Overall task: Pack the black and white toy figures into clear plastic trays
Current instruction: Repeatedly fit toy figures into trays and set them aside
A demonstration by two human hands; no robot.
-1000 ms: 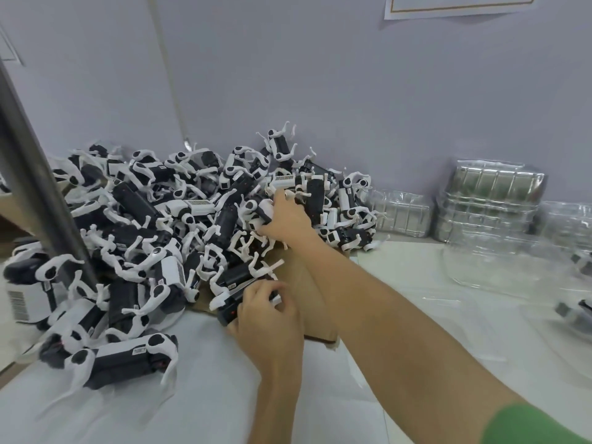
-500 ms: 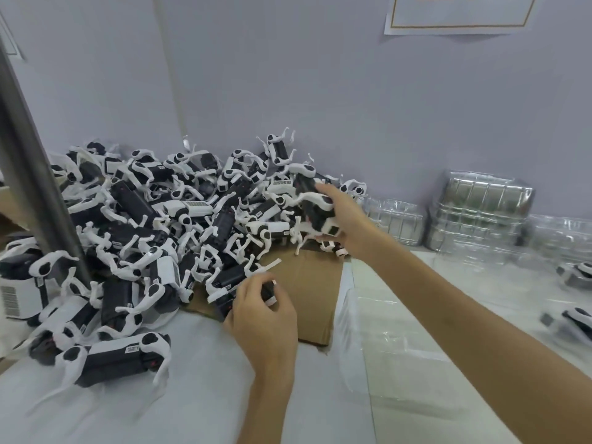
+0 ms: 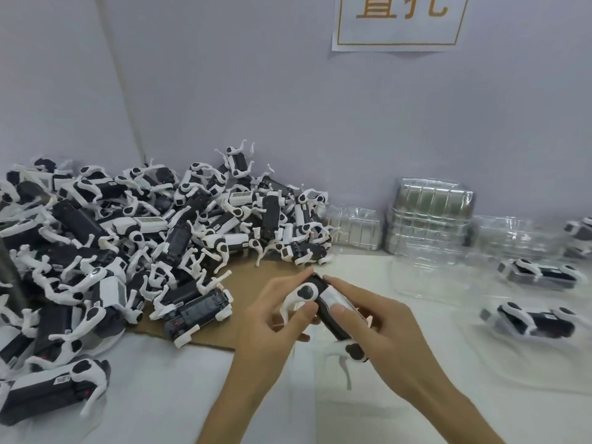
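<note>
Both hands hold one black and white toy figure [image 3: 323, 307] above the white table, near the middle of the view. My left hand [image 3: 272, 318] pinches its upper end and a white leg. Around its black body my right hand [image 3: 381, 328] curls, the thumb lying on top. A big heap of the same figures [image 3: 134, 238] covers the left side, partly on a brown cardboard sheet [image 3: 256, 274]. Clear plastic trays [image 3: 432, 213] are stacked against the wall at the right. Two figures [image 3: 538, 274] [image 3: 535, 322] lie in clear trays at the far right.
A loose clear tray [image 3: 426, 274] lies on the white table [image 3: 166, 405] in front of the stacks. A dark metal post [image 3: 9, 274] stands at the left edge. A paper sign [image 3: 400, 20] hangs on the grey wall.
My right hand has drawn a figure out of the heap toward me. My left hand has left the figure at the cardboard edge and joined it on that figure. The view has swung right.
</note>
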